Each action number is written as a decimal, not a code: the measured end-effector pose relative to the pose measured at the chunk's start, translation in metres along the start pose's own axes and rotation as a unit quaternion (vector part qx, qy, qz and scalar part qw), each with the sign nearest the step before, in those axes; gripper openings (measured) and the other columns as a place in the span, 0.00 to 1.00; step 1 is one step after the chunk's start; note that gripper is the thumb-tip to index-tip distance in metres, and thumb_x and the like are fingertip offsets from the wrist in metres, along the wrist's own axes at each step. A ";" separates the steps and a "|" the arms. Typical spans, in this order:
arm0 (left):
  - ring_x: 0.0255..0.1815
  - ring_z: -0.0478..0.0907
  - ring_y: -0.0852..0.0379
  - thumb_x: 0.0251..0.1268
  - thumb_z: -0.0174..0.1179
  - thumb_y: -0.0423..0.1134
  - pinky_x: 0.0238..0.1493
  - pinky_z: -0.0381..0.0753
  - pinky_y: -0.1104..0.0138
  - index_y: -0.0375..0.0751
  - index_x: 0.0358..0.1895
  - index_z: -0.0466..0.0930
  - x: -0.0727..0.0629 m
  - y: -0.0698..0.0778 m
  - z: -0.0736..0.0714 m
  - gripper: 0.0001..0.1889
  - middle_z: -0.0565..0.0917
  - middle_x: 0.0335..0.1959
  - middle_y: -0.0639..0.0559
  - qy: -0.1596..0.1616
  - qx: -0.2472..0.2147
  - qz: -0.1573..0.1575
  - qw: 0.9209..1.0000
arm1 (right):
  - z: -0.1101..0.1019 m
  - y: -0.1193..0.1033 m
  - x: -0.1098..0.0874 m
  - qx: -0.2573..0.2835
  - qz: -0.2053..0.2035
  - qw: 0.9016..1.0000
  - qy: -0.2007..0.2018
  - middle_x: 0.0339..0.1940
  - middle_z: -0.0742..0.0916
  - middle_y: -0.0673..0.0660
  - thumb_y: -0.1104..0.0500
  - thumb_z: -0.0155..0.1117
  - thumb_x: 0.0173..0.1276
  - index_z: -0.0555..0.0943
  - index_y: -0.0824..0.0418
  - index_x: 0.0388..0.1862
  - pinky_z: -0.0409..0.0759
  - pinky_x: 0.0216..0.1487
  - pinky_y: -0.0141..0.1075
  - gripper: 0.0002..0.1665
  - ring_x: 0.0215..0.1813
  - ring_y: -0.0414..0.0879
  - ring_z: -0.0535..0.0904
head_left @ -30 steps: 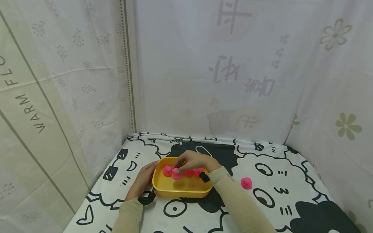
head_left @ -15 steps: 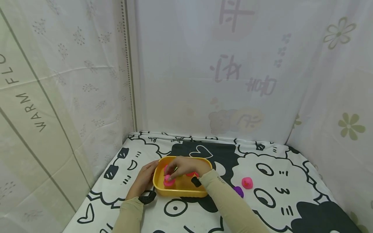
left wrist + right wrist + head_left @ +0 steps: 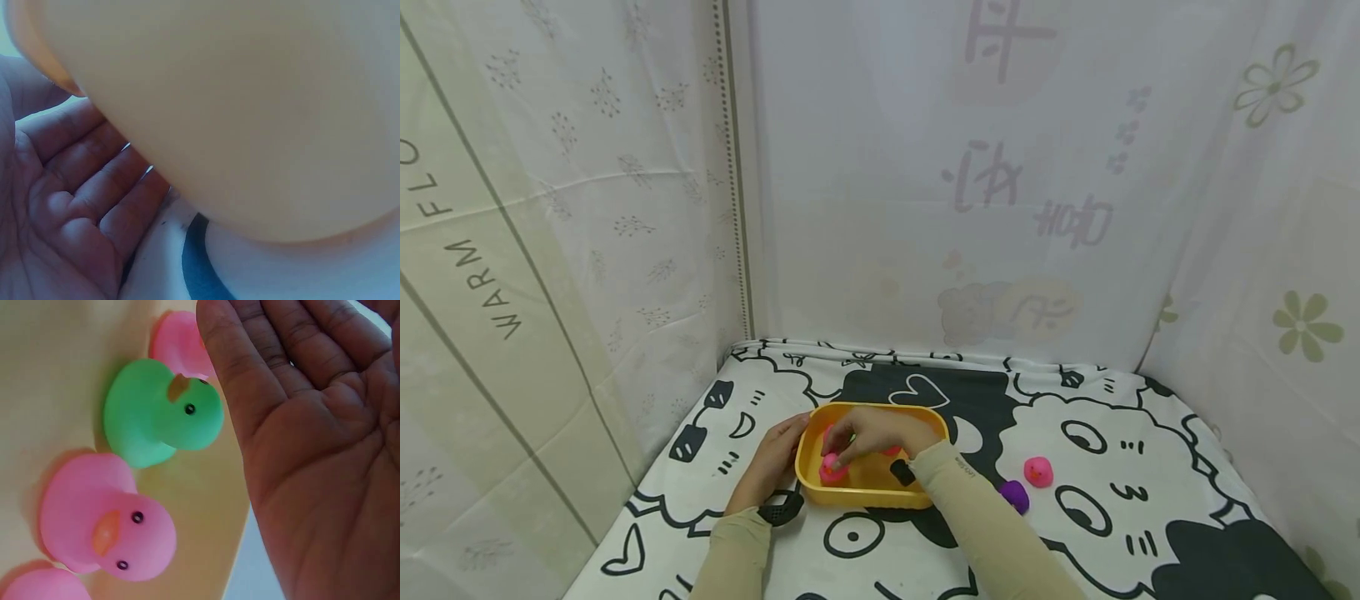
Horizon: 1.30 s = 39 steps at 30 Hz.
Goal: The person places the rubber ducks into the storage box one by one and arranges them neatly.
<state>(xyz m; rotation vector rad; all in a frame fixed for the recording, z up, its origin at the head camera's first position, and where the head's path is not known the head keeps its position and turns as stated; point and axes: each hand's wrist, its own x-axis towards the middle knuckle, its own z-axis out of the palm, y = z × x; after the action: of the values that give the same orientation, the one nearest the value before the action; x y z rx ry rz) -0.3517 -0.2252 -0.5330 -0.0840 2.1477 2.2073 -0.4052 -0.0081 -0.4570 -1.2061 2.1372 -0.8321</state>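
A yellow tray point(image 3: 872, 497) stands on the cloth with rubber ducks inside. My left hand point(image 3: 775, 458) rests against its left end, fingertips at the rim; in the left wrist view the loosely straight fingers point(image 3: 106, 162) pass behind the tray wall. My right hand point(image 3: 880, 432) reaches in and pinches a pink rubber duck point(image 3: 831, 470) near the left end. Beside the right palm, the right wrist view shows a green duck point(image 3: 147, 415) between a pink duck point(image 3: 178, 344) and another pink duck point(image 3: 94, 512). The hand covers most ducks in the head view.
A pink duck point(image 3: 1038, 472) and a purple object point(image 3: 1015, 497) lie on the patterned cloth point(image 3: 1120, 475) right of the tray, the purple one beside my right sleeve. Light printed curtains point(image 3: 880, 208) enclose the back and sides.
My right hand has moved left and toward me inside the tray with the pink duck. The purple object has come into view beside the sleeve. The left hand keeps its place.
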 end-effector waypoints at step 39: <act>0.62 0.78 0.48 0.75 0.52 0.59 0.58 0.82 0.60 0.42 0.70 0.74 -0.003 0.001 0.001 0.30 0.78 0.66 0.44 0.001 0.001 0.002 1.000 | 0.001 0.004 -0.007 -0.026 -0.010 1.000 0.012 0.42 0.87 0.40 0.55 0.73 0.66 0.86 0.56 0.52 0.81 0.52 0.27 0.16 0.46 0.34 0.81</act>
<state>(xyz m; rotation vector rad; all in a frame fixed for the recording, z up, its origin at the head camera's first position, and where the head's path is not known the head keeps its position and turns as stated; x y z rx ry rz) -0.3492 -0.2240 -0.5321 -0.0829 2.1520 2.2089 -0.4033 -0.0003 -0.4599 -1.2514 2.1818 -0.8064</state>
